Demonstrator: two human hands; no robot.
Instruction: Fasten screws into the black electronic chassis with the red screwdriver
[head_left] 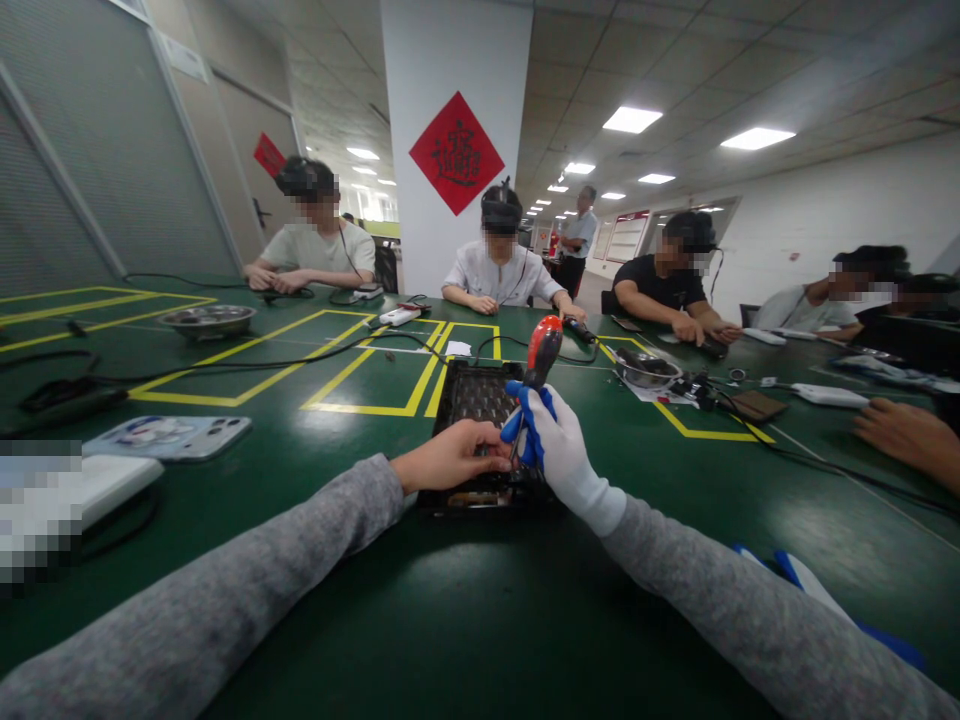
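Observation:
My right hand (559,455), in a white and blue work glove, is closed around a screwdriver (545,345) with a red and black handle. The tool stands nearly upright, handle up and shaft down. Under both hands is a black plastic case (469,390) with rows of small hollows in its far part. My left hand (454,455), bare, rests over the near part of the case. Its thumb and fingers come together beside the screwdriver shaft; what they pinch, if anything, is hidden. The screwdriver tip is hidden too.
A phone (169,437) and a white device lie at left, a steel bowl (210,320) beyond. Another bowl (649,370) holds parts at right. A spare glove (825,590) lies beside my right forearm. Cables cross the green table (360,620). Several people sit around it.

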